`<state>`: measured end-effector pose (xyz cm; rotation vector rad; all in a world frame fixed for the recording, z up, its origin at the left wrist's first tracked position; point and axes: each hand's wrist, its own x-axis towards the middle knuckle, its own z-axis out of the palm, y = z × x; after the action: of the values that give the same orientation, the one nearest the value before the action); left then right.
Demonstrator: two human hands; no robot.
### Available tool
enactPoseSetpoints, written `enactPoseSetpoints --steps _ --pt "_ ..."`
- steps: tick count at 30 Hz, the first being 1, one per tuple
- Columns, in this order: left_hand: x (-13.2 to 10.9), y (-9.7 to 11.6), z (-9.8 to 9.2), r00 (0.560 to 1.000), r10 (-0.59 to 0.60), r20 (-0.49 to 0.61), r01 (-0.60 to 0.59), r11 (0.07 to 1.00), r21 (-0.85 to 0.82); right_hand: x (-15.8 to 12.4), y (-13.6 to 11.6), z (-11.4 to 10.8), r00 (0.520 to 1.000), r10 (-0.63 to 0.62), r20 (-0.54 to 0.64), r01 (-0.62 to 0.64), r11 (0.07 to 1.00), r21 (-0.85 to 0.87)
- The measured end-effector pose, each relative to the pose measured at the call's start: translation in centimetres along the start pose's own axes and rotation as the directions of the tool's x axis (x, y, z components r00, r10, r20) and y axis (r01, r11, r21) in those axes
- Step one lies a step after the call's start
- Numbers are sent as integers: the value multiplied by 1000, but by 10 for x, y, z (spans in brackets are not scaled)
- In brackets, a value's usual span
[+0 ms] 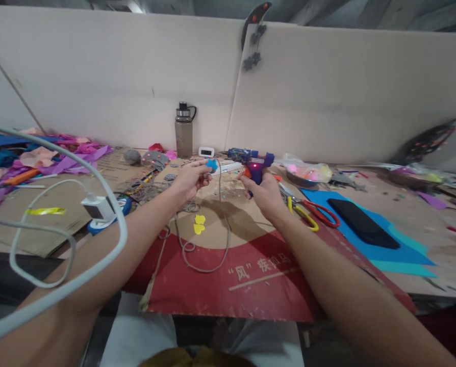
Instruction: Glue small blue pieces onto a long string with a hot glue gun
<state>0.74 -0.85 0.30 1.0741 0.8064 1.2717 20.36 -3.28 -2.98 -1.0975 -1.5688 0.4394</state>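
Note:
My left hand (pixel 193 179) pinches a small blue flower-like cutout (pixel 212 164), from which a grey cord (pixel 220 183) hangs down and loops over the cardboard. In my right hand (pixel 265 193) is a blue glue gun (pixel 251 157) with a lit red light and an orange trigger. Its nozzle points left, above and just right of the blue cutout; whether they touch I cannot tell. Two yellow cutouts (pixel 199 224) lie on the red and brown cardboard (pixel 258 275) below my hands.
Scissors with yellow and red handles (pixel 320 213) lie right of my right hand, beside a black phone (pixel 361 223) on blue sheets. A bottle (pixel 184 130) stands at the back. A white charger (pixel 98 209) and its cable (pixel 123 229) cross the left foreground.

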Motion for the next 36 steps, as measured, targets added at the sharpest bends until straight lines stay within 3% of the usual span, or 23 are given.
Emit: enactPoseSetpoints --steps 2,4,7,9,11,13,18,20,23,31,36 --pt "-1 -1 1 1000 6 19 -7 1000 14 3 9 1 989 150 13 -150 974 169" --pt "-1 -3 1 999 14 47 -16 999 37 6 20 1 961 274 41 -276 939 203" --pt "-3 -5 3 995 35 93 -45 994 99 8 34 -3 905 412 101 -405 910 -86" --pt "-5 -6 4 991 62 121 -82 983 165 8 39 -9 904 419 90 -363 861 -357" --pt "-8 -7 6 985 101 140 -133 963 236 8 38 -16 956 288 44 -217 804 -554" --pt "-9 -8 8 977 140 159 -183 935 304 8 33 -23 994 108 6 -79 764 -641" --pt "-12 -9 10 957 213 196 -281 848 449 5 5 -25 998 -64 1 54 825 -562" --pt "-14 -8 11 956 212 201 -285 829 481 2 -9 -19 986 -165 28 161 891 -426" --pt "-17 -7 14 959 179 221 -268 826 496 -4 -22 -10 948 -317 37 311 893 -327" --pt "-16 -12 17 936 102 337 -270 824 499 -7 -18 -8 858 -508 73 493 775 -396" --pt "-16 -12 16 919 123 374 -319 789 525 -5 -16 -6 832 -538 134 531 703 -474"
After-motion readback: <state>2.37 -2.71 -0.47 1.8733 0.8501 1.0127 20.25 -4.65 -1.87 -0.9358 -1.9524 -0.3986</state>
